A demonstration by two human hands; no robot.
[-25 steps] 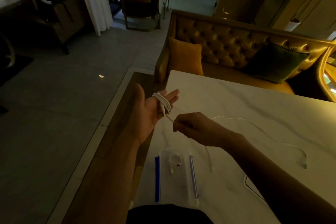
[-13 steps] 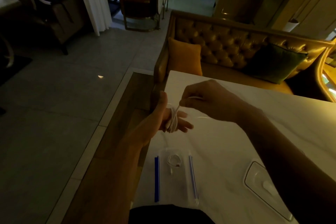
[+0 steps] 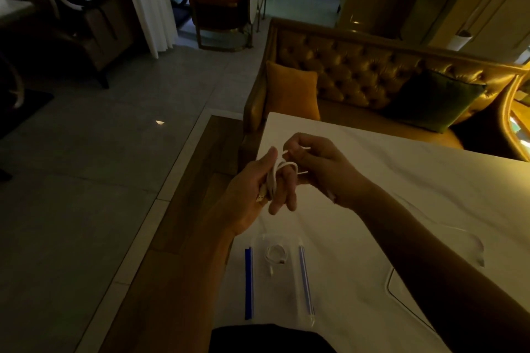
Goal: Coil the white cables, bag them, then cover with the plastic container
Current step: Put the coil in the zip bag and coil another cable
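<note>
The table is white, faintly veined. On it lies a clear bag edged with blue strips, holding a white coil. Above the table a white cable. Beyond it, a tufted golden-brown sofa, orange cushion, dark green cushion.

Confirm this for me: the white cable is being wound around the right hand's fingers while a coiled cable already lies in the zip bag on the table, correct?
Not quite. The head view shows the white cable wound around the left hand's fingers; the right hand feeds the loose end. The rest holds: a coiled cable already lies in the zip bag on the table.
</note>
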